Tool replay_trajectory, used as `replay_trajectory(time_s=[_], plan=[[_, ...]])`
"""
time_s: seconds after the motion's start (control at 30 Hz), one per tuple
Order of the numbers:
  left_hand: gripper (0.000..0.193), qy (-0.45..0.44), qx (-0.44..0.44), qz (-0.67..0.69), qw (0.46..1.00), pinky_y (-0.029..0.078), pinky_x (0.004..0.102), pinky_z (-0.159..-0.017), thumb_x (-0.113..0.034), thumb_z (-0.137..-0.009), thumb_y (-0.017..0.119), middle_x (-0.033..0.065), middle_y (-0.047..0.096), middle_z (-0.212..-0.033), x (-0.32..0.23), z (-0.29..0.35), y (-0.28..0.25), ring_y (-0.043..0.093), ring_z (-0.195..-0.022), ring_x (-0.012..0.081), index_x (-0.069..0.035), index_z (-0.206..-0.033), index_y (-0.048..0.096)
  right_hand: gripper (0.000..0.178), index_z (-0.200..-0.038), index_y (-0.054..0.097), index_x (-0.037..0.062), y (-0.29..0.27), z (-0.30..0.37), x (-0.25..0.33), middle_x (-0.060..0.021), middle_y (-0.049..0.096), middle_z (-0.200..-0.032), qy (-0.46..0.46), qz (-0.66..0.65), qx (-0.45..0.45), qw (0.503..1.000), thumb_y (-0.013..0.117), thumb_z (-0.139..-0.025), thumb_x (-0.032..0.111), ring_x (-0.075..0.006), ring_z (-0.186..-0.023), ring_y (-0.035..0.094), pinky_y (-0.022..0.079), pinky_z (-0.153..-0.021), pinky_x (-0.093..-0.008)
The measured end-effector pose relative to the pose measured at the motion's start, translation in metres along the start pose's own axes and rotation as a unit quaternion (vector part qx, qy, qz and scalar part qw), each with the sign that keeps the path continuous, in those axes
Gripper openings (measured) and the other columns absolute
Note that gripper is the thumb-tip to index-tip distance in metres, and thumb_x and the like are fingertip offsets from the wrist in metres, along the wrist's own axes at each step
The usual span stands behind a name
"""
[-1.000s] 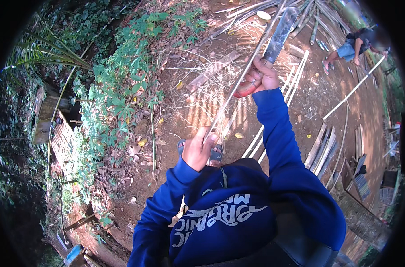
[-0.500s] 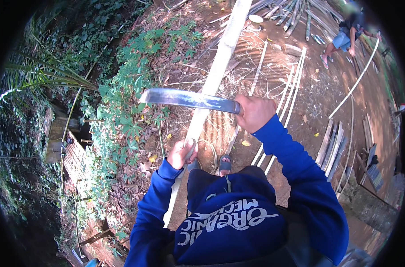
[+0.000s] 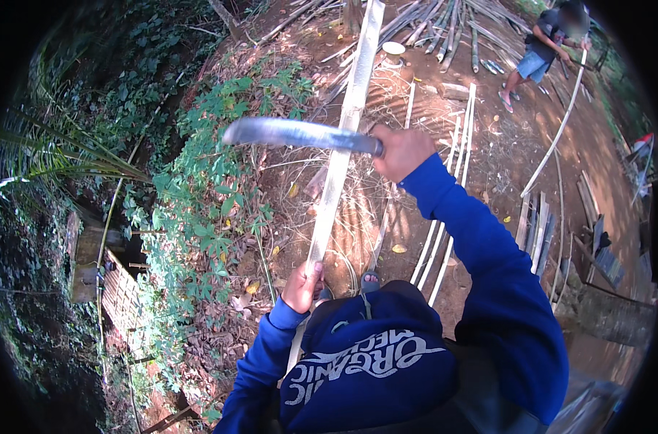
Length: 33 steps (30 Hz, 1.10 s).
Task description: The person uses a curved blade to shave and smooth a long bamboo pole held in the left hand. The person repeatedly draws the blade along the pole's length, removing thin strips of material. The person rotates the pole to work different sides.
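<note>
A long pale split bamboo strip (image 3: 336, 173) runs from beside my body up and away toward the far ground, its inner face turned up. My left hand (image 3: 302, 287) is closed around its near part, close to my waist. In my right hand (image 3: 403, 151) is the handle of a machete, mostly hidden by the fingers. The machete's broad, slightly curved blade (image 3: 293, 133) points left and crosses over the strip, blurred by motion toward its tip. Whether the edge touches the strip I cannot tell.
Several thin bamboo strips (image 3: 450, 181) lie on the soil to my right. Farther off is a pile of bamboo poles (image 3: 445, 29), with a pale round-topped object (image 3: 394, 49) nearby. Another person (image 3: 542, 50) holds a long pole at the far right. Leafy plants (image 3: 206, 188) grow along the left.
My left hand and the bamboo strip have come lower and nearer to my body. My right hand has lifted slightly with the machete. The other person stands more upright, pole raised.
</note>
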<state>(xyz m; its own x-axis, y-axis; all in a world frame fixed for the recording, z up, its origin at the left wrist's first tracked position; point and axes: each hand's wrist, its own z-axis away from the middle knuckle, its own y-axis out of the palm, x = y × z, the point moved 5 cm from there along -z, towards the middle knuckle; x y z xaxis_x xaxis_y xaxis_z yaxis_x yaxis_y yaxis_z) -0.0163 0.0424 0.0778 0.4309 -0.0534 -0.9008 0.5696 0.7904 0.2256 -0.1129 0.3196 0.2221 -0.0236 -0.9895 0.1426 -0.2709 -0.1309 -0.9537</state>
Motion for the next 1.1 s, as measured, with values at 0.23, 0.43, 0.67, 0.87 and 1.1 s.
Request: replay_trajectory(time_s=[0.23, 0.43, 0.67, 0.87, 1.1], plan=[[0.033, 0.008, -0.014, -0.021, 1.0, 0.027, 0.0228, -0.041, -0.03, -0.1, 0.042, -0.0018, 0.039, -0.054, -0.01, 0.003, -0.027, 0.032, -0.043, 0.0063, -0.006, -0.079, 0.048, 0.013, -0.078, 0.055, 0.0131, 0.008, -0.004, 0.024, -0.0081, 0.058, -0.055, 0.006, -0.056, -0.079, 0.995, 0.064, -0.072, 0.02, -0.03, -0.052, 0.06, 0.047, -0.052, -0.0454], [0.037, -0.035, -0.031, -0.033, 0.998, 0.028, 0.0231, -0.043, -0.029, -0.101, 0.042, -0.0029, 0.038, -0.052, -0.032, 0.024, -0.035, 0.033, -0.045, 0.0057, -0.005, -0.074, 0.049, 0.018, -0.084, 0.054, 0.0149, 0.007, -0.034, 0.001, -0.005, 0.06, -0.059, -0.01, 0.052, -0.053, 0.997, 0.063, -0.078, 0.03, -0.0252, -0.053, 0.061, 0.043, -0.049, -0.0463], [0.043, -0.053, 0.01, 0.013, 0.998, 0.03, 0.024, -0.04, -0.034, -0.1, 0.042, -0.002, 0.039, -0.051, -0.046, 0.02, -0.057, 0.034, -0.042, 0.0066, -0.008, -0.066, 0.045, 0.014, -0.074, 0.054, 0.0139, 0.018, -0.008, 0.042, -0.0062, 0.055, -0.052, -0.107, 0.055, -0.051, 0.991, 0.066, -0.073, 0.022, -0.0264, -0.052, 0.061, 0.046, -0.05, -0.0432], [0.039, -0.069, 0.032, 0.024, 0.997, 0.03, 0.0232, -0.039, -0.032, -0.1, 0.043, -0.0031, 0.035, -0.052, -0.052, 0.001, -0.06, 0.032, -0.041, 0.0071, -0.009, -0.068, 0.043, 0.009, -0.077, 0.055, 0.014, 0.025, -0.016, 0.043, -0.0054, 0.057, -0.053, -0.04, 0.022, 0.013, 0.999, 0.063, -0.073, 0.017, -0.0235, -0.052, 0.062, 0.046, -0.05, -0.0427], [0.035, -0.125, 0.05, 0.137, 0.981, 0.024, 0.0233, -0.039, -0.026, -0.1, 0.043, -0.0024, 0.033, -0.055, -0.053, -0.003, -0.042, 0.029, -0.043, 0.0078, -0.009, -0.07, 0.04, 0.009, -0.087, 0.059, 0.014, 0.034, -0.045, -0.007, -0.0034, 0.058, -0.056, 0.01, 0.032, -0.011, 0.999, 0.056, -0.084, 0.022, -0.0212, -0.058, 0.065, 0.046, -0.054, -0.051]])
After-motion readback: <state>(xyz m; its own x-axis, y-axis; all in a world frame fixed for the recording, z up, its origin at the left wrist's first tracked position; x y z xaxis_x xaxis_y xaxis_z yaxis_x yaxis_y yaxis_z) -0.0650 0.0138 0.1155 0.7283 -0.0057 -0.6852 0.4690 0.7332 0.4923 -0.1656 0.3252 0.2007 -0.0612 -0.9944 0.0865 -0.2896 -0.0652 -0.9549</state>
